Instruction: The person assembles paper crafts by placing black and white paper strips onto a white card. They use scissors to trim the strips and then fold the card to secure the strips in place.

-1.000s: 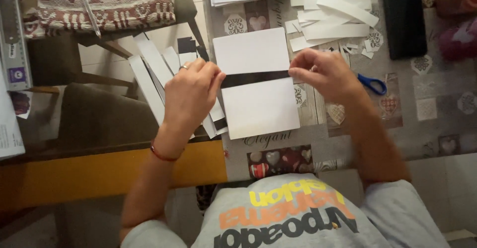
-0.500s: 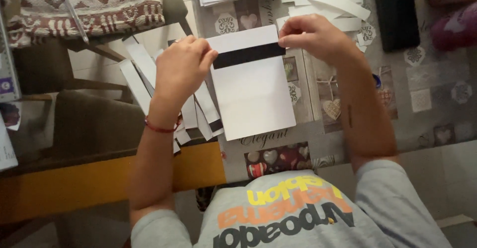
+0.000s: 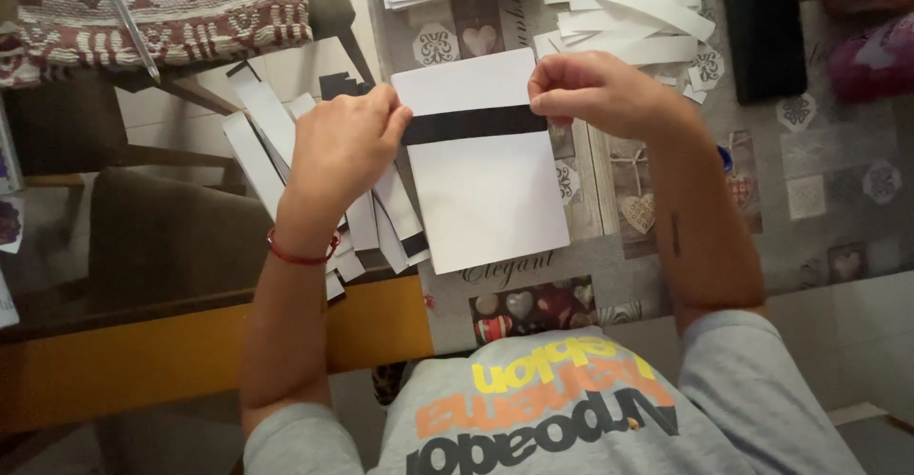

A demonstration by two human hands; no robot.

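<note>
Head view: scissors [image 3: 725,158] behind right forearm [image 3: 700,218]

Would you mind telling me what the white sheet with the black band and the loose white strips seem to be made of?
White sheet: probably matte paper or thin card; it looks flat, thin and unglossy, pinched by the left hand and right hand. Black band: likely black paper, dull and flat. White strips: seemingly the same paper, cut, lying flat and overlapping.
</note>
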